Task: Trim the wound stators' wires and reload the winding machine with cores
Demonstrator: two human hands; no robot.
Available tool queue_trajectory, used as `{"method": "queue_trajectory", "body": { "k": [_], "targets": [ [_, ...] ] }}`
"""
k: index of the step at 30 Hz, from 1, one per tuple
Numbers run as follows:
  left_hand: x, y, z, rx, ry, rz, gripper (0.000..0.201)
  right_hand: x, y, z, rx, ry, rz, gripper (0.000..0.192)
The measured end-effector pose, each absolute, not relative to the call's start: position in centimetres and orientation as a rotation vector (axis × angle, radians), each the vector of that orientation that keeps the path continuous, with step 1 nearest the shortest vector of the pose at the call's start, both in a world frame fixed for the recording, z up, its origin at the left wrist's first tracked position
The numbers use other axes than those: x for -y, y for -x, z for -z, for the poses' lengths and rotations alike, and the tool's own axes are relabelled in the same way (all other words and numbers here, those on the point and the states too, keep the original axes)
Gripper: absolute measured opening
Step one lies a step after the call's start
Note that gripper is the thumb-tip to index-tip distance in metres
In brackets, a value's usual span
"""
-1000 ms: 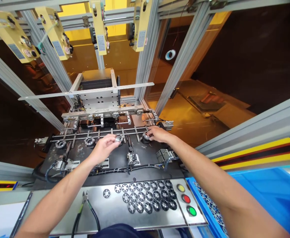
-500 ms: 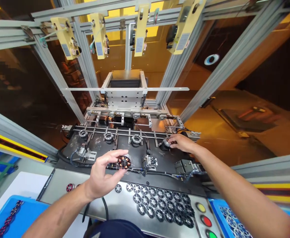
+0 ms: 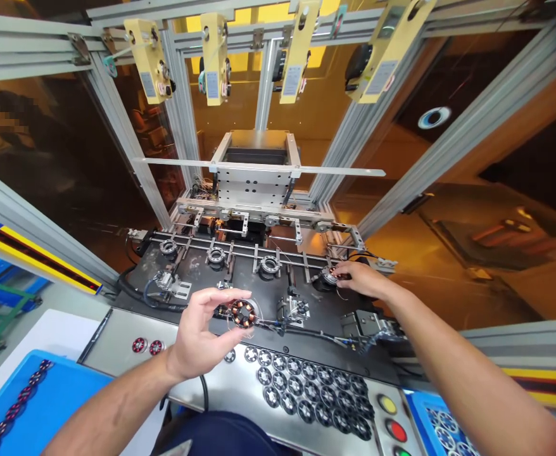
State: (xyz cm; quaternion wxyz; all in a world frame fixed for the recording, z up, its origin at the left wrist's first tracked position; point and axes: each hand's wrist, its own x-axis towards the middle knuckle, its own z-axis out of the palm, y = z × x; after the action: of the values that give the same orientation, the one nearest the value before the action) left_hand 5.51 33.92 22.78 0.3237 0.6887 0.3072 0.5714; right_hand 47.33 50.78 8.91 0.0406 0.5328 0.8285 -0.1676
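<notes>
Between the thumb and fingers of my left hand (image 3: 197, 335) is a copper-wound motor stator (image 3: 243, 313), held by its rim above the front of the black machine bed, with thin loose wires trailing from it. At the rightmost ring fixture (image 3: 326, 280), my right hand (image 3: 363, 278) has its fingers closed on a second copper-wound stator (image 3: 334, 272). That stator is partly hidden by the fingertips, and I cannot tell whether it is seated in the fixture or just above it. A thin wire hangs below those fingers.
Three more ring fixtures, one being the middle ring (image 3: 269, 266), line the bed. Rows of black slotted cores (image 3: 310, 389) cover the steel ledge beside yellow, red (image 3: 396, 430) and green buttons. Two red stators (image 3: 156, 347) lie left; a blue tray (image 3: 64, 399) holds several more.
The view has swung slightly left, so the machine appears farther right. Both hands keep their stators; the left one now faces the camera a little more fully.
</notes>
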Motion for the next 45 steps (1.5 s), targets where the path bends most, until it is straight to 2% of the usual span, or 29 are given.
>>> {"method": "queue_trajectory", "body": {
  "k": [8, 13, 16, 19, 21, 22, 25, 28, 31, 35, 40, 45],
  "targets": [
    [-32.7, -3.7, -22.3, -0.942, -1.864, -1.551, 0.061, -51.4, -48.1, -8.6, -2.593, -1.765, 0.451, 0.019],
    [-29.3, 3.2, -18.7, -1.611, -1.739, -1.424, 0.056, -48.2, -47.2, -11.3, -2.757, -1.863, 0.333, 0.034],
    [-25.4, 8.9, -14.2, -1.977, -1.58, -1.31, 0.054, -42.5, -40.1, -13.8, -3.115, -1.782, 0.355, 0.022],
    [-21.1, 13.1, -9.4, -2.227, -1.456, -1.14, 0.049, -35.3, -27.8, -14.0, -3.35, -1.394, 0.716, 0.012],
    [-19.1, 14.6, -6.7, -2.301, -1.427, -1.039, 0.043, -31.4, -19.0, -12.2, -3.242, -1.036, 0.909, 0.023],
    [-18.5, 15.1, -5.6, -2.315, -1.431, -0.998, 0.039, -29.9, -15.0, -10.9, -3.198, -0.909, 0.919, 0.021],
    [-18.2, 15.6, -3.0, -2.301, -1.479, -0.924, 0.032, -27.7, -6.0, -7.0, -3.131, -0.727, 0.885, 0.011],
    [-19.1, 15.7, -1.8, -2.288, -1.508, -0.916, 0.032, -26.9, -1.8, -5.3, -3.1, -0.716, 0.827, 0.027],
    [-19.6, 15.7, -1.8, -2.291, -1.504, -0.954, 0.035, -26.4, -2.0, -5.6, -3.116, -0.776, 0.778, 0.029],
    [-18.3, 15.2, -3.3, -2.313, -1.47, -1.075, 0.047, -26.8, -8.6, -6.4, -3.162, -0.859, 0.728, 0.026],
    [-16.4, 13.2, -6.0, -2.325, -1.392, -1.247, 0.045, -28.9, -18.9, -5.1, -3.107, -1.131, 0.623, 0.03],
    [-17.3, 10.6, -9.0, -2.178, -1.364, -1.335, 0.042, -29.4, -20.5, -2.9, -3.092, -1.085, 0.67, 0.03]
  ]
}}
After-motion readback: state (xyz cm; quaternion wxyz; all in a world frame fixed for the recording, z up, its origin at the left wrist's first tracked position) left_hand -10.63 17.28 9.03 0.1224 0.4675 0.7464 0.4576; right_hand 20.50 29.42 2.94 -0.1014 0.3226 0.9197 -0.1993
